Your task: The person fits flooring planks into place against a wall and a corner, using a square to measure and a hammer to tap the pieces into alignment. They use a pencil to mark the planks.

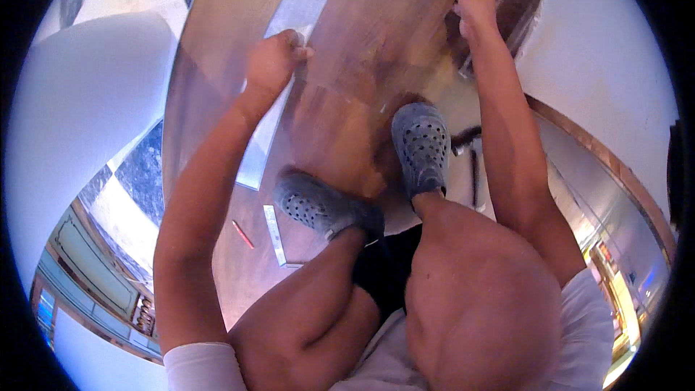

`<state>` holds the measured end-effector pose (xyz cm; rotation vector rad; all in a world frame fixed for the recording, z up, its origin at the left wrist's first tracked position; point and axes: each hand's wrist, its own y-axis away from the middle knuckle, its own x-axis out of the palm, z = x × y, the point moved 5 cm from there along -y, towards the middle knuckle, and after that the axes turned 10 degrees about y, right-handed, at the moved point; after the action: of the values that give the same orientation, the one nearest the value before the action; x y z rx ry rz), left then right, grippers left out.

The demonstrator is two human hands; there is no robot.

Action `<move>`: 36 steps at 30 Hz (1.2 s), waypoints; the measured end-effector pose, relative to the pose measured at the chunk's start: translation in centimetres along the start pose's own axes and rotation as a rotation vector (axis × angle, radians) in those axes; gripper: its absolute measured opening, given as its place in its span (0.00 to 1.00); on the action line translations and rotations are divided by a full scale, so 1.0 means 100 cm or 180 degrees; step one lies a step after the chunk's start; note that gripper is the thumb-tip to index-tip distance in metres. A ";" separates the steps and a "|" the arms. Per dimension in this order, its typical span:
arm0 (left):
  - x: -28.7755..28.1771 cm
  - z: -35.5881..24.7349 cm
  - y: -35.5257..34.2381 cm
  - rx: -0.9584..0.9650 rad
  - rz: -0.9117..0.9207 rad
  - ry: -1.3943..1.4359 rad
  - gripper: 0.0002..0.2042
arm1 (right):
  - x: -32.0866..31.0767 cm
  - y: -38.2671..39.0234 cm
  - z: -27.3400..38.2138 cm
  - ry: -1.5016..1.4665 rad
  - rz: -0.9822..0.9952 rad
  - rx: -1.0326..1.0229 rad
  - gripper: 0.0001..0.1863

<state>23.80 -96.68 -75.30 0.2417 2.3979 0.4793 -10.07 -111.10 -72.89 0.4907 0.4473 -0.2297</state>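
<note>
My left hand (274, 64) is closed in a pinch above a long pale strip (264, 141) lying along the wood-look floor (362, 36). A small whitish patch shows by its fingertips, too blurred to name. Farther right, my right hand (478, 9) has its fingers curled, beside a dark recessed patch (517, 7) near the wall. What it holds, if anything, cannot be made out. Behind the strip's near end lie a red pencil (243, 234) and a metal carpenter's square (274, 235), touched by neither hand.
My feet in grey clogs (422, 146) stand on the floor between my arms. White walls (601, 43) bound the right side, and a white curved surface (101, 94) rises at left. Black-and-white checkered flooring (141, 181) lies beyond it. A pale green panelled cabinet (94, 268) stands lower left.
</note>
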 end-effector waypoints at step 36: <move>0.046 0.016 0.071 -0.1305 -0.1326 0.0309 0.17 | -0.001 0.025 0.006 -0.1180 -0.0367 -0.0476 0.11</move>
<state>21.74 -88.40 -76.29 -0.4610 2.2905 0.7755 -9.17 -109.25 -71.30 0.2669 0.1286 -0.3875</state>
